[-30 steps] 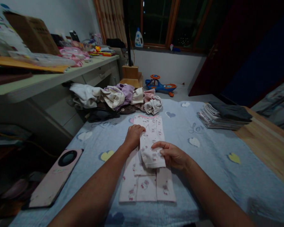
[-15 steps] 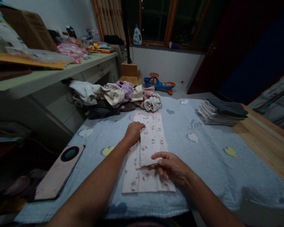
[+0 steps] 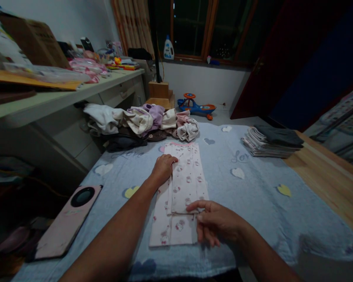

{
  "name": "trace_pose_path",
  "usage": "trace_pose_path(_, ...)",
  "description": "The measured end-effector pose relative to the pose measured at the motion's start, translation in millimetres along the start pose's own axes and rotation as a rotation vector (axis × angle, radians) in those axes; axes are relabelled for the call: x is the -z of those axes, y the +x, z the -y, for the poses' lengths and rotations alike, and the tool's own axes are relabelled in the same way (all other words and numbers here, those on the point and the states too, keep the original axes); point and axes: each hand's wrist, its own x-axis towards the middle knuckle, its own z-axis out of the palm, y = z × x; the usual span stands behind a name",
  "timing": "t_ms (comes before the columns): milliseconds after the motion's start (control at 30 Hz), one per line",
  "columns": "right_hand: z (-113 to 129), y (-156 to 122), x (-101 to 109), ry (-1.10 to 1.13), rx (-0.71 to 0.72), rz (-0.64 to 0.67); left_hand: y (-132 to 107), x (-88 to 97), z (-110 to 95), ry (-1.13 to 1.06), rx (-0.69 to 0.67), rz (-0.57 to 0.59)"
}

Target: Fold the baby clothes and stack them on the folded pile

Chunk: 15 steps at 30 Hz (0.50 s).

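A pale pink garment with a cartoon-cat print [image 3: 182, 188], perhaps pajama trousers, lies folded lengthwise, its pink-edged end away from me. A narrower folded layer rests over a wider one. My left hand [image 3: 164, 168] is at the garment's left side, fingers closed together at the edge of the upper layer; their undersides are hidden. Over the near end of that layer, my right hand [image 3: 214, 221] has its index finger stretched across the cloth. Its thumb and other fingers are apart, loosely bent, and cover the garment's lower right corner.
A blue heart-patterned blanket [image 3: 217, 164] covers the surface. Crumpled clothes [image 3: 141, 119] lie at the back left; a folded stack [image 3: 272, 141] sits at the back right. A pink phone [image 3: 67, 223] lies at left, below a cluttered desk [image 3: 111, 84]. Beyond stands a ride-on toy [image 3: 197, 105].
My right hand has loosened from the upper layer's near edge, its fingers spreading. The lower right corner no longer shows past it. My left hand stays at the edge. The view has shifted slightly.
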Motion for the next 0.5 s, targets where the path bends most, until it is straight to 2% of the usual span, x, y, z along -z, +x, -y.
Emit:
trace_pose_path(33, 5.9, -4.3, 0.6, -0.056, -0.006, 0.021, -0.1, 1.4, -0.5, 0.001, 0.008, -0.007)
trace_pose_path(100, 23.1, -9.2, 2.8, -0.175, 0.044, -0.018, -0.4, 4.7, -3.1, 0.008, 0.028, -0.045)
trace_pose_path(167, 45.1, -4.7, 8.3, -0.302, 0.153, -0.133, -0.9, 6.7, -8.6, 0.007, 0.025, -0.105)
trace_pose_path(233, 67.9, 11.7, 18.9, -0.469, 0.283, -0.294, -1.8, 5.7, -16.5, 0.004, -0.033, -0.133)
trace_pose_path(333, 95.5, 52.3, 41.7, -0.894, 0.502, -0.592, -4.5, -1.4, -29.3, 0.042, -0.167, -0.06)
trace_pose_path(400, 106.4, 80.6, 56.9, -1.152, 0.539, -0.747, -7.7, -7.3, -35.6, 0.089, -0.205, 0.025)
trace_pose_path(433, 109.3, 92.7, 63.6, -1.255, 0.539, -0.804, -9.7, -9.9, -37.5, 0.109, -0.2, 0.069)
trace_pose_path(500, 110.6, 110.7, 74.3, -1.388, 0.531, -0.805, -14.0, -13.5, -39.1, 0.133, -0.162, 0.148)
